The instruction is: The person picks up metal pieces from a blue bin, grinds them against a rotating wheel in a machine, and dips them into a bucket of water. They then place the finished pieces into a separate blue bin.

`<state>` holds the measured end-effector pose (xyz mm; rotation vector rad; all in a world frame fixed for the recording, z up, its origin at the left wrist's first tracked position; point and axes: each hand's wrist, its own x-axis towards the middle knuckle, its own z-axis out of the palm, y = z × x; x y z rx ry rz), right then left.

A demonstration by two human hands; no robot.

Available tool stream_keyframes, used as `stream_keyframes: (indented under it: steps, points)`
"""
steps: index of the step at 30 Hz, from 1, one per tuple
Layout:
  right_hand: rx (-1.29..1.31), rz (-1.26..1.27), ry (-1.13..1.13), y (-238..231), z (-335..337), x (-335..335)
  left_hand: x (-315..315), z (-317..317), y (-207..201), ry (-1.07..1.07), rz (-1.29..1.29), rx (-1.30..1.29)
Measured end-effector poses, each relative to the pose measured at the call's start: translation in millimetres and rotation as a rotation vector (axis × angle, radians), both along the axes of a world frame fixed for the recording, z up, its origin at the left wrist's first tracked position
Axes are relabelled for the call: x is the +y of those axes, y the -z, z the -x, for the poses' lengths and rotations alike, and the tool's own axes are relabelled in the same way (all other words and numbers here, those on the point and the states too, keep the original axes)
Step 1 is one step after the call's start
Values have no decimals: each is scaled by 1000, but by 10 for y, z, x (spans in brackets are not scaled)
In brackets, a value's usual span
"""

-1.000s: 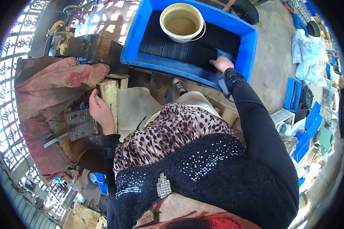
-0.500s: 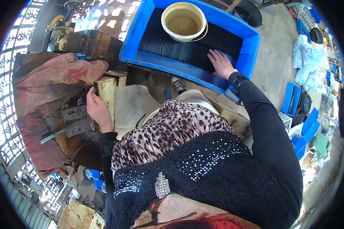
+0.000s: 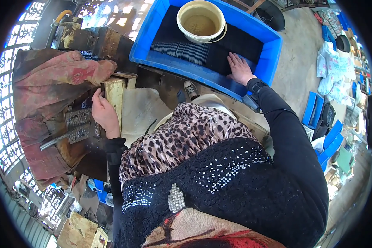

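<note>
My right hand (image 3: 239, 68) reaches into a blue plastic crate (image 3: 177, 68), its fingers spread flat on a row of thin black plates (image 3: 182, 52) packed on edge. A cream bucket (image 3: 199, 36) with murky liquid in it stands on the plates. My left hand (image 3: 104, 113) is beside a worn wooden block (image 3: 114, 97), fingers pointing away from me and loosely extended, with nothing visible in them. Just left of it are a wet, perforated metal block (image 3: 77, 120) and a metal rod (image 3: 53, 141) on a machine. A stained red cloth (image 3: 66, 76) drapes over that machine.
A pale sheet (image 3: 141, 109) hangs between the wooden block and my lap. Behind the cloth sits a rusty machine part (image 3: 89, 41). Off to the right lie white sacks (image 3: 335, 68) and blue bins (image 3: 313, 109). A dark tub (image 3: 270, 18) stands beyond the crate.
The view has shifted slightly. My left hand has edged a little away from me along the wooden block. My right hand stays on the plates.
</note>
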<state>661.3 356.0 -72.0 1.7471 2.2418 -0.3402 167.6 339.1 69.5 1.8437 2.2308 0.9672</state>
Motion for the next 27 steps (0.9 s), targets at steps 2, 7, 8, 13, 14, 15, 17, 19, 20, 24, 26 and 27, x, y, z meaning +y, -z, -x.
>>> stream_keyframes:
  steps: [2,7,8,13,14,15,17,19,20,24,26,27]
  points:
    - [16,4,27,14,0,19,6,-5,1,-4,8,-1]
    - [-53,-19,-16,94,-12,53,25,10,33,-10,5,-2]
    - [-46,-24,-14,101,-20,56,30,14,40,-8,-2,-3]
    - [-43,-21,21,-75,-112,65,49,13,70,-16,-34,21]
    - [-45,-21,18,-72,-163,72,57,17,71,-20,-35,15]
    - [-31,-63,56,-110,-220,75,67,18,65,-23,-35,8]
    - [-4,-146,131,-178,-290,89,75,14,64,-28,-34,-2]
    - [-36,-59,165,-238,-326,125,66,8,68,-36,-26,-5]
    - [-64,29,205,-326,-296,144,66,7,69,-38,-20,-4]
    - [-94,303,234,-257,-225,252,67,-19,69,-64,34,-36]
    - [-91,393,221,-184,-195,299,82,-21,53,-68,36,-37]
    - [-91,370,208,-142,-197,304,87,-27,48,-65,38,-41]
